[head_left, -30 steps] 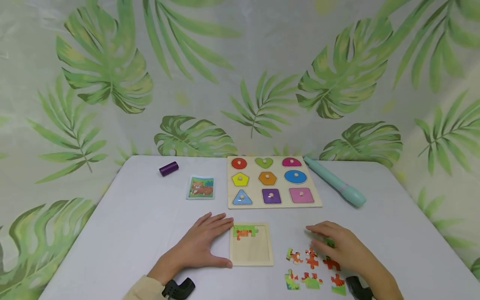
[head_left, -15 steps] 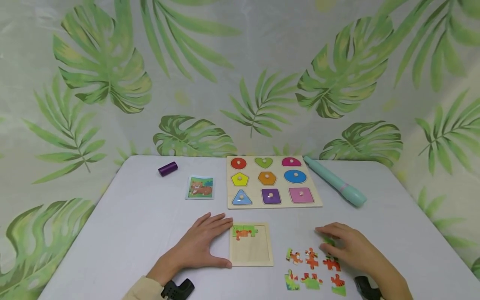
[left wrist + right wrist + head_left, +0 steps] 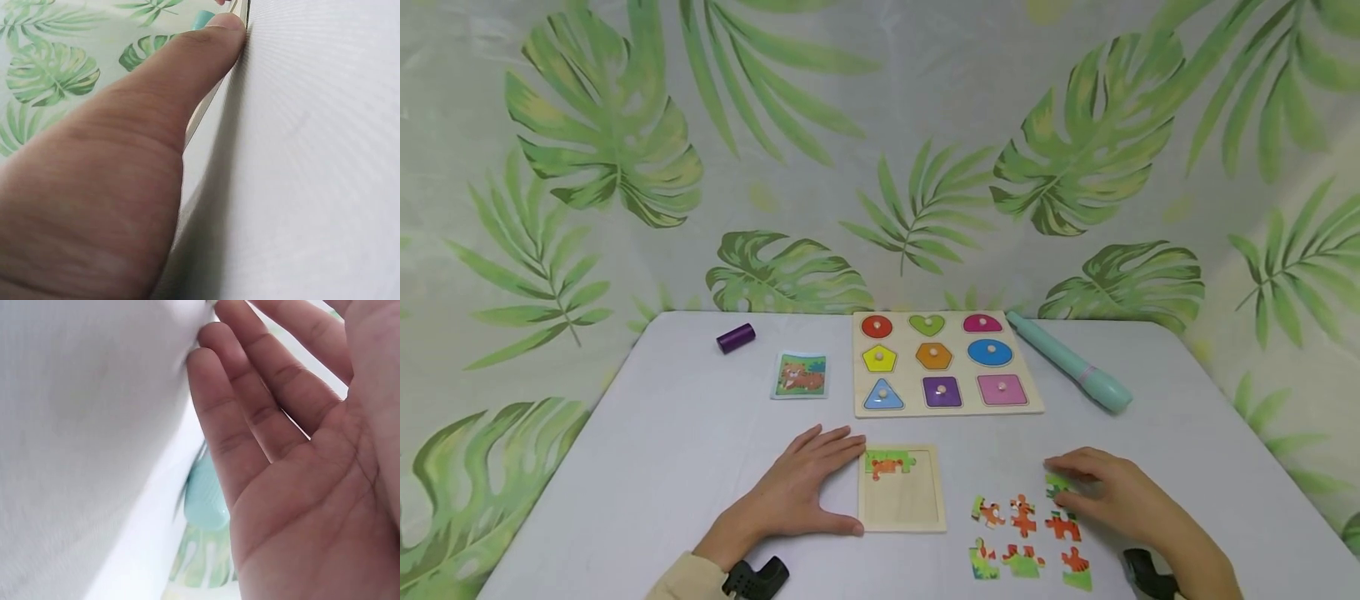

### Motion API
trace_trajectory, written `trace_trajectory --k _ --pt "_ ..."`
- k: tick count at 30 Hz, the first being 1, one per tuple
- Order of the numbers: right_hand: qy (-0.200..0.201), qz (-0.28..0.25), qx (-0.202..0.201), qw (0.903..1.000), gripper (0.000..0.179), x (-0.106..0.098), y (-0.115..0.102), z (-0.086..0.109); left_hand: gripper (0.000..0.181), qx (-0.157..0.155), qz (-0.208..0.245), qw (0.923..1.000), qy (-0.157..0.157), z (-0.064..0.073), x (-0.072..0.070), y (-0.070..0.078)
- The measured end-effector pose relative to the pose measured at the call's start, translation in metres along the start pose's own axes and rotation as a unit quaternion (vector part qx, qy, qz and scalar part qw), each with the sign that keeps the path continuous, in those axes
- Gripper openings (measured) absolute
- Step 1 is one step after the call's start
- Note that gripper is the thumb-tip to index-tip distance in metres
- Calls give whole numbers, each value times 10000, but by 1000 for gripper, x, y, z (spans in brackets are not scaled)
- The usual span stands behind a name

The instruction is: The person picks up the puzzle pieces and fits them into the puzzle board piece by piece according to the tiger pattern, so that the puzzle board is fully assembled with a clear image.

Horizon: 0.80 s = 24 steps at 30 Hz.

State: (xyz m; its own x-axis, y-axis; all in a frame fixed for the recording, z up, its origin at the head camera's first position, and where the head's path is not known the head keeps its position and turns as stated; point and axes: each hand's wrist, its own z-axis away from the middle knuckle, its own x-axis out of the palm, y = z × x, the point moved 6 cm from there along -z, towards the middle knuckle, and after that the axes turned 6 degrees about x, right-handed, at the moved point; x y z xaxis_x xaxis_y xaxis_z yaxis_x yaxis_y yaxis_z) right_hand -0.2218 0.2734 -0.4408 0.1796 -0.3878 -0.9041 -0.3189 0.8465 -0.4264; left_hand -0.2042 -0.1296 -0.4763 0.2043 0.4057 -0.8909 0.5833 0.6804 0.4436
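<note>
While left fingers splay along tray edge, right fingers bracket piece, grip unclear

Near the far left corner of the white table, a purple cylinder is lying aslant. About the middle of the far edge, a pale board is resting flat, carrying nine knobbed shapes: a red circle, green heart and magenta half-round are filling its far row; a yellow pentagon, orange hexagon and blue oval the middle; a light-blue triangle, purple square and pink rectangle the near. A turquoise tube is slanting away from the board's far right corner, its thick end pointing toward the table's right edge. Behind the far edge, a leaf-patterned backdrop is hanging.
</note>
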Motion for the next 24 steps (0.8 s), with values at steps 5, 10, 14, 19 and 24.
trace_trajectory --k 5,10,14,19,24 --pt "-131 -58 282 9995 45 -3 7 4 107 -4 58 10000 -34 -1 1 0" --pt "-90 -19 316 9995 44 -6 11 7 106 14 56 10000 4 -2 0 1" --pt "-61 -54 246 9997 41 -6 13 8 106 30 104 9999 5 -2 -1 2" --pt "-20 -149 -23 9999 40 -5 12 8 106 45 58 10000 16 -2 -1 2" --pt "-249 -349 -27 9991 40 0 12 4 106 8 26 10000 25 -1 -2 1"
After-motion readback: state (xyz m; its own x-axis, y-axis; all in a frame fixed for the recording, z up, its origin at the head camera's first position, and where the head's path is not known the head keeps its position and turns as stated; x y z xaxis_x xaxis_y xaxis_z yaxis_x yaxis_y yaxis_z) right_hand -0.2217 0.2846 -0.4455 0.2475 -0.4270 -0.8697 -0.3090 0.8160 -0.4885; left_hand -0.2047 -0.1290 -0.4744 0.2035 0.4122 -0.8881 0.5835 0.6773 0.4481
